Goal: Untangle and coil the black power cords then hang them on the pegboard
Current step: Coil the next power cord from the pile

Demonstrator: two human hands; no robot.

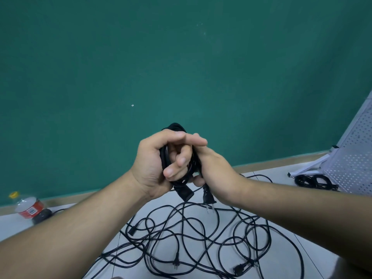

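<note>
Both hands hold one coiled black power cord (174,127) up in front of the green wall. My left hand (155,168) grips the bundle from the left, its fingers curled through the loops. My right hand (213,168) grips the bundle's right side. The cord's plug (208,198) and socket end (184,192) hang just below the hands. On the floor below lies a tangle of black cords (201,238) with several plugs showing. The white pegboard (354,158) leans at the far right edge.
Coiled black cords (314,181) lie on the floor at the pegboard's foot, beside its white stand leg (308,168). A plastic bottle (30,208) with a red label and yellow cap lies at the left by the wall. The floor is pale tile.
</note>
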